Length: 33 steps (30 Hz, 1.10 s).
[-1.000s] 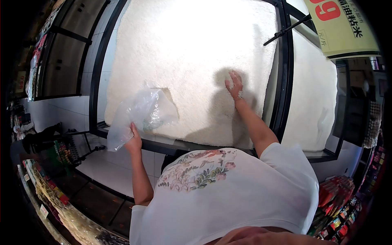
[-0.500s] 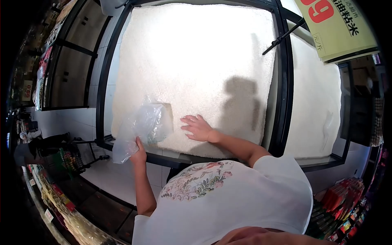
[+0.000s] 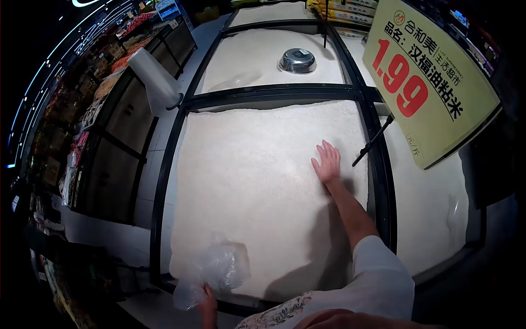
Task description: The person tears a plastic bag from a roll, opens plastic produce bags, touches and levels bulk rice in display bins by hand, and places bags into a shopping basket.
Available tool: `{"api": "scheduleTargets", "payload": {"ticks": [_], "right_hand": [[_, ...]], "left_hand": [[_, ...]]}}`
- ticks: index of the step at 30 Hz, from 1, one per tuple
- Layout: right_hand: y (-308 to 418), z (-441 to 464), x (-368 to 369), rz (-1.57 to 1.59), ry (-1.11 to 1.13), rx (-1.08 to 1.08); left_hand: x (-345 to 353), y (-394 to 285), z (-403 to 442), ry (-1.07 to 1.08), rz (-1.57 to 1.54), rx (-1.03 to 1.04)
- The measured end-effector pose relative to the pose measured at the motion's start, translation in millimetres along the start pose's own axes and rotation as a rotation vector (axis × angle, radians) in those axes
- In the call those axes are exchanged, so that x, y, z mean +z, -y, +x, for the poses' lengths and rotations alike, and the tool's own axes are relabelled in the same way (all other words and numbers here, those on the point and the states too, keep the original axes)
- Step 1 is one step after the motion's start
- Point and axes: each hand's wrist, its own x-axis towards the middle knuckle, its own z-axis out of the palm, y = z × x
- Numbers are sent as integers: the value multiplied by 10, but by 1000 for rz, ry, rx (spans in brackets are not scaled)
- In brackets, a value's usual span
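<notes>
White rice [image 3: 257, 175] fills a black-framed bin in front of me. My left hand [image 3: 207, 300], at the bin's near left edge, is closed on a clear plastic bag [image 3: 222, 267], whose far part rests on the rice. A low hollow in the rice shows beside the bag. My right hand [image 3: 328, 164] is over the right side of the same rice, fingers spread and pointing away from me, with nothing in it. Whether its palm touches the rice is hard to tell.
A yellow price sign [image 3: 433, 82] stands at the upper right on a black rod. Behind the bin's black frame [image 3: 274, 94], a metal bowl [image 3: 297, 61] sits in another rice bin. A roll of plastic bags [image 3: 153, 79] stands at the far left corner.
My right hand has moved from near the bag to the right and farther away. My left hand still holds the bag. The view has tilted up, bringing the far bins and bowl into sight.
</notes>
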Motion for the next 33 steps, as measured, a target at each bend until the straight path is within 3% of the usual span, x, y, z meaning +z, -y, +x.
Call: {"api": "scheduleTargets", "payload": {"ticks": [2,5,10,13,18,20,23,25,29,33], "right_hand": [[-33,180,248,-52,-84,170],[102,352,668,31,-85,215],[816,289,1112,124,-1,41],[1294,38,1165,200,173,-119],[1832,-602,873,335,384,-266],[1939,-884,698,334,383,-353],[2043,-1342,362,319,497,-380],[2044,-1593,126,361,599,-523],[2006,-1983,-379,281,744,-535],[1770,-2290,-686,149,811,-490]], "left_hand": [[10,-11,-11,-35,16,51],[-2,-93,-52,-148,153,141],[-62,-216,-81,-59,150,43],[-91,-187,-70,2,167,2],[-12,-17,-12,-62,88,72],[-20,-16,-20,-62,202,93],[-114,-162,-63,-73,90,139],[-119,-152,-66,-101,-10,196],[-134,-139,-80,-118,-291,286],[-86,-37,-57,-153,-380,313]]}}
